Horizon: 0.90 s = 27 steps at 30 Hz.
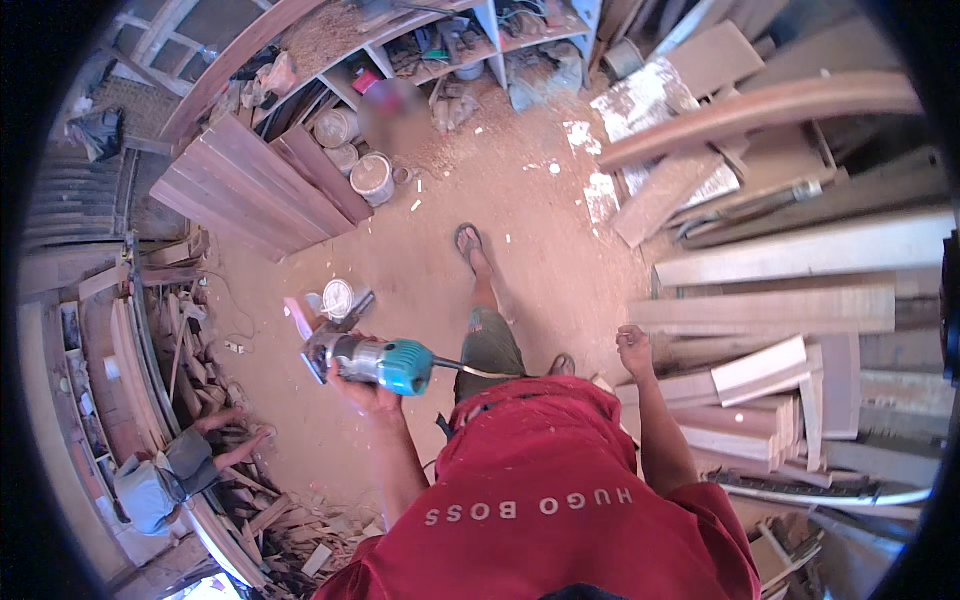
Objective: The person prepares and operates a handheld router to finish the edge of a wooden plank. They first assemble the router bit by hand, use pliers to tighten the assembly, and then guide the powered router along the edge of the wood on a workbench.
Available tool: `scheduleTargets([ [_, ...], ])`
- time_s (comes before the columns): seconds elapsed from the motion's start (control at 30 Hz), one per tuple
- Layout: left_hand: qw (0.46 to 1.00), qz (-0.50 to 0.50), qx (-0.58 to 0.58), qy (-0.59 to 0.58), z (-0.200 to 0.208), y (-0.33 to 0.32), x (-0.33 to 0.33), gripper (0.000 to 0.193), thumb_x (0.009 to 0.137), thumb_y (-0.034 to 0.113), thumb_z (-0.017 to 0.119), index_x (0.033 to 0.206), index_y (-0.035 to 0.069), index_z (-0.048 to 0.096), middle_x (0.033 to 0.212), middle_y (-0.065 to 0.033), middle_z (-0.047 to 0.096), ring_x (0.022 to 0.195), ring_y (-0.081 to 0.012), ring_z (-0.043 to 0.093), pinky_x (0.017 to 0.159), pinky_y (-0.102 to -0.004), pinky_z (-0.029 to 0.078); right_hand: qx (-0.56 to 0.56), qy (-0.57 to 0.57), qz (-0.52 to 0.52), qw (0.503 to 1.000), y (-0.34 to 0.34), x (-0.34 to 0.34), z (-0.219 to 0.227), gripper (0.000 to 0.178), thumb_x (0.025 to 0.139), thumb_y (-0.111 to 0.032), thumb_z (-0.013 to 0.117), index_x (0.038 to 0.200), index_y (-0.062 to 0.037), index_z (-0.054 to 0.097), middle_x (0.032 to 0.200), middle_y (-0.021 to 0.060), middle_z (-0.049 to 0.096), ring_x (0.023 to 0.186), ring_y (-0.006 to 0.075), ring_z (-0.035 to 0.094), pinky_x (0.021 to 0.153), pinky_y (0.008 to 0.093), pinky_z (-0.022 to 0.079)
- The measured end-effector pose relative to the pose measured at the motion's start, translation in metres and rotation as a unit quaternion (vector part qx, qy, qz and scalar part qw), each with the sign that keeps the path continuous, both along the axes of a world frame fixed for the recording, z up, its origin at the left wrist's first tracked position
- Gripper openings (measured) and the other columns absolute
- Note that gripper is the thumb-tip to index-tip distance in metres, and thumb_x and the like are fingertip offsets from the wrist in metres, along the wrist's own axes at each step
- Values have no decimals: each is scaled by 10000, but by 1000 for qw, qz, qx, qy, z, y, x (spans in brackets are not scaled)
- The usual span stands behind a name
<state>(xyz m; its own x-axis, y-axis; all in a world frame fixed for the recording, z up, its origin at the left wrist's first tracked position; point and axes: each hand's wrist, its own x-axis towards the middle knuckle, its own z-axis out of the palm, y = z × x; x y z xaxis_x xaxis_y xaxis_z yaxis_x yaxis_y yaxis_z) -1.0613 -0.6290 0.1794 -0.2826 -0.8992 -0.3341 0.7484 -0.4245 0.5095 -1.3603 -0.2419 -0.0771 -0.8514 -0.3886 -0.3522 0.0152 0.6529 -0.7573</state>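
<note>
In my left hand [365,393] is a trim router [390,364] with a teal end cap and a silver body, held sideways out in front of me. My fingers wrap around its metal body from below, and its flat base faces left. A dark power cord [455,366] runs from the teal end toward my waist. Off to my right side, my right hand [633,350] hangs with its fingers curled in and nothing visible in them. It is nearest to the stacked boards.
A white bucket [338,299] stands on the floor beyond the router. Wide planks [260,190] and more buckets [372,178] are at the far left. Stacked lumber [780,310] lines the right. Another person [165,480] sits at the lower left, beside wood scraps [280,530].
</note>
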Motion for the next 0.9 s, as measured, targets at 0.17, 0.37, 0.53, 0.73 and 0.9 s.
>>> scheduleTargets([
  [0.17, 993, -34, 99, -47, -106, -137, -94, 542, 831, 400, 609, 1221, 27, 555, 1036, -150, 652, 926, -319, 638, 842, -484, 530, -18, 25, 138, 990, -253, -109, 18, 171, 905, -72, 582, 1048, 13, 621, 818, 96, 678, 737, 144, 659, 673, 275, 530],
  [0.37, 952, -95, 213, -196, -268, -295, -239, 498, 858, 306, 594, 1284, 56, 529, 1089, -151, 643, 961, -299, 638, 855, -481, 538, -127, 73, 221, 964, -635, -264, -66, 198, 887, -125, 652, 1043, -7, 625, 820, 137, 691, 771, 219, 684, 661, 339, 526],
  [0.53, 952, -123, 206, -189, -332, -334, -304, 457, 788, 64, 698, 1213, 34, 534, 1026, -89, 658, 894, -222, 663, 801, -375, 551, -4, 170, 271, 948, -902, -395, -170, 214, 906, -173, 623, 1066, -33, 653, 923, 203, 693, 849, 291, 703, 739, 377, 538],
  [0.73, 935, -183, 243, -184, -366, -341, -327, 415, 737, 8, 730, 1106, 70, 551, 972, -53, 649, 842, -166, 631, 754, -328, 522, 208, 328, 261, 884, -1064, -479, -235, 340, 885, -239, 564, 1086, 23, 644, 930, 236, 700, 881, 415, 677, 800, 463, 545],
  [0.9, 921, -179, 274, -210, -376, -342, -320, 473, 719, 20, 742, 1145, 80, 544, 982, -29, 638, 855, -149, 616, 772, -318, 504, 168, 339, 115, 919, -1101, -519, -261, 354, 879, -247, 552, 1080, 31, 641, 1019, 214, 691, 975, 415, 651, 876, 455, 522],
])
